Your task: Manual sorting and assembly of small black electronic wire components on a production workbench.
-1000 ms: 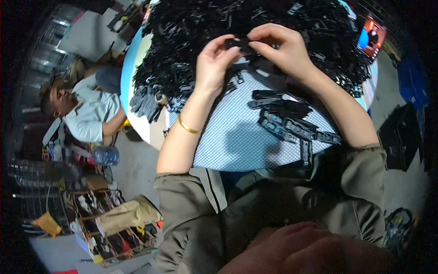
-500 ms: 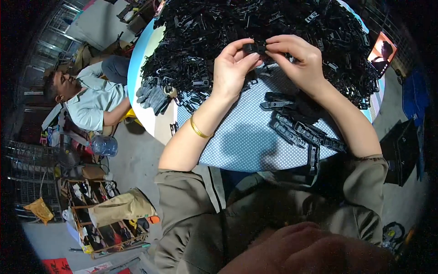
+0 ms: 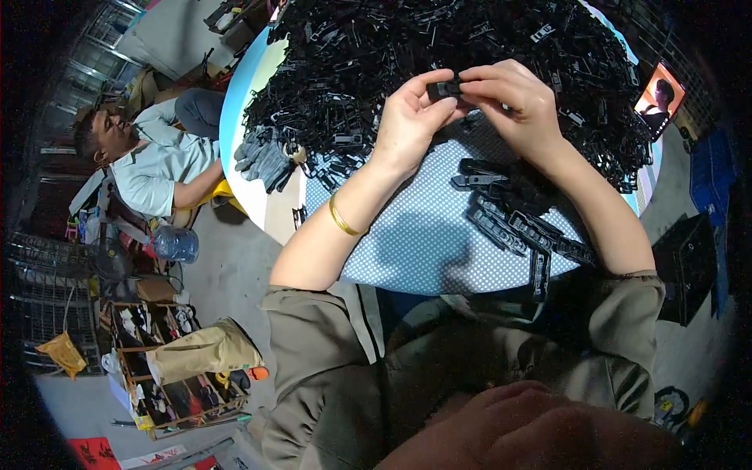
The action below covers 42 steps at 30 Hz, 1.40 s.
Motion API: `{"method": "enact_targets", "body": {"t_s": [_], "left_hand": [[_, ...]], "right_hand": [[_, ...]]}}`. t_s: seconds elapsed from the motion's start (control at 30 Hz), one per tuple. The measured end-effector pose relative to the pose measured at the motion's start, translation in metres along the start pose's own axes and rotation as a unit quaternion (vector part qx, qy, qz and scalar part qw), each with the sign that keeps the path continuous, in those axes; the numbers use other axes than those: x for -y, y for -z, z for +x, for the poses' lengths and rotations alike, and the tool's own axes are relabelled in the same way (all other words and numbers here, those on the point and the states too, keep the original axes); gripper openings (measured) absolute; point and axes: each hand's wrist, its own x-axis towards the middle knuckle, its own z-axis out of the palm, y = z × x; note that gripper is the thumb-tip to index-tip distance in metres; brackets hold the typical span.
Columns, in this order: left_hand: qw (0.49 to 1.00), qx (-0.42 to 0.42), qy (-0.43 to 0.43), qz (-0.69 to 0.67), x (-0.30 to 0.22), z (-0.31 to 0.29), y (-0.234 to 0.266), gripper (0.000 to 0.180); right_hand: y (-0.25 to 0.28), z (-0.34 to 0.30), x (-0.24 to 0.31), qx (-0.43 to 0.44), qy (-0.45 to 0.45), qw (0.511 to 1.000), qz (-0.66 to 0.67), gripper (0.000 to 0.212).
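Note:
Between my two hands, above the near edge of a big heap, is a small black plastic clip-like part (image 3: 444,90). My left hand (image 3: 409,124), with a gold bangle on its wrist, pinches it between thumb and forefinger. The fingers of my right hand (image 3: 517,102) close on its right end; their tips partly hide it. Behind my hands lies the heap of black clip-like parts (image 3: 337,86), spread over the round table (image 3: 423,235). A smaller group of similar black parts (image 3: 517,227) rests near the front edge, below my right forearm.
A grey glove (image 3: 266,160) lies at the heap's left. A lit screen (image 3: 659,102) stands at the table's right edge. Another person (image 3: 157,160) sits to the left, near a large clear water bottle (image 3: 174,244). A wooden rack (image 3: 168,392) with shoes stands lower left.
My left hand and the black part have shifted slightly right and down. Both hands keep hold of the part. The picture on the screen differs.

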Motion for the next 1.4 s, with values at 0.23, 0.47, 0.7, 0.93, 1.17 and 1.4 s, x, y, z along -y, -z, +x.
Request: {"method": "enact_targets", "body": {"t_s": [0.23,0.47,0.7,0.93,1.17,1.4], "left_hand": [[0.987,0.046,0.06,-0.139,-0.003,0.002,0.002,0.035],[0.989,0.037,0.074,-0.122,0.001,0.005,0.005,0.036],[0.988,0.045,0.15,-0.004,0.015,0.0,0.0,0.038],[0.988,0.071,0.138,0.027,0.019,0.002,-0.007,0.037],[0.989,0.025,0.141,0.041,0.009,0.0,-0.003,0.036],[0.987,0.01,0.155,-0.039,0.007,0.002,-0.002,0.037]], "right_hand": [[-0.001,-0.004,-0.004,0.018,0.087,0.991,-0.102,0.028],[-0.004,0.0,-0.022,0.079,-0.02,0.995,0.056,0.017],[-0.042,0.042,-0.079,0.129,0.056,0.951,-0.276,0.029],[-0.076,0.064,-0.119,0.281,0.031,0.87,-0.404,0.029],[-0.046,0.06,-0.091,0.234,0.036,0.903,-0.358,0.02],[-0.004,0.034,-0.055,0.146,-0.137,0.97,-0.14,0.02]]}}
